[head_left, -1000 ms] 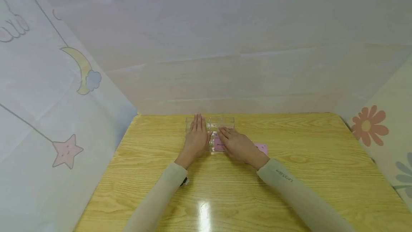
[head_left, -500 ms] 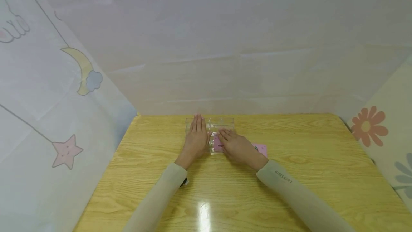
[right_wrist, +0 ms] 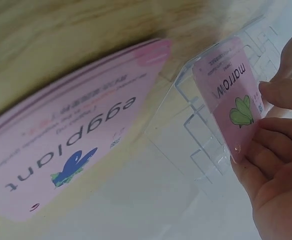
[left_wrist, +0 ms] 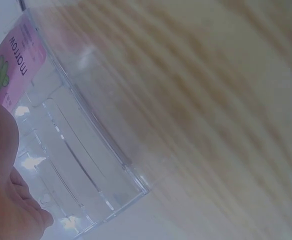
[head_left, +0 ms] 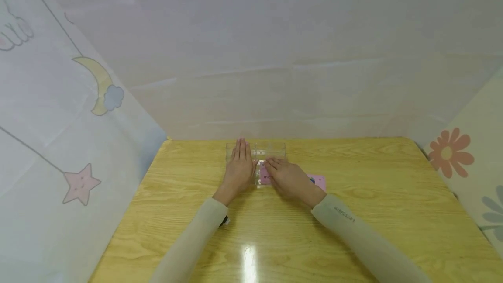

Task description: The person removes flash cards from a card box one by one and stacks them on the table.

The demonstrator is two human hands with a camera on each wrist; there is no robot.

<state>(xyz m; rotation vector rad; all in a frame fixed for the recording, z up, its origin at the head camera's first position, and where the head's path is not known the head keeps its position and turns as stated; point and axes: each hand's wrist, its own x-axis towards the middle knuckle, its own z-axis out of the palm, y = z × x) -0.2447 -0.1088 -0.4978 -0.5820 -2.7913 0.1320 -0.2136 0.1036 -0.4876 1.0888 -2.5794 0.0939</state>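
A clear plastic box (head_left: pixel 271 148) with dividing walls sits near the table's far edge. My left hand (head_left: pixel 239 169) lies over its left side, fingers straight and together. A pink card (right_wrist: pixel 231 100) printed "marrow", with a green vegetable picture, rests at the box's right part. My right hand (head_left: pixel 288 176) covers most of it in the head view; the fingers (right_wrist: pixel 273 142) touch the card's edge, close together and slightly bent. To the right of the box, partly under my right wrist, lies a stack of pink cards (right_wrist: pixel 76 135) topped by one printed "eggplant".
The box and cards stand on a wood-grain table (head_left: pixel 353 230). A pale fabric wall (head_left: pixel 275 56) rises right behind the table's far edge. Printed sheets with a star (head_left: pixel 81 184) and a flower (head_left: pixel 451 152) flank both sides.
My right hand has slid slightly left over the marrow card, covering more of its print. A little more of the stack at the right shows. My left hand stays in place.
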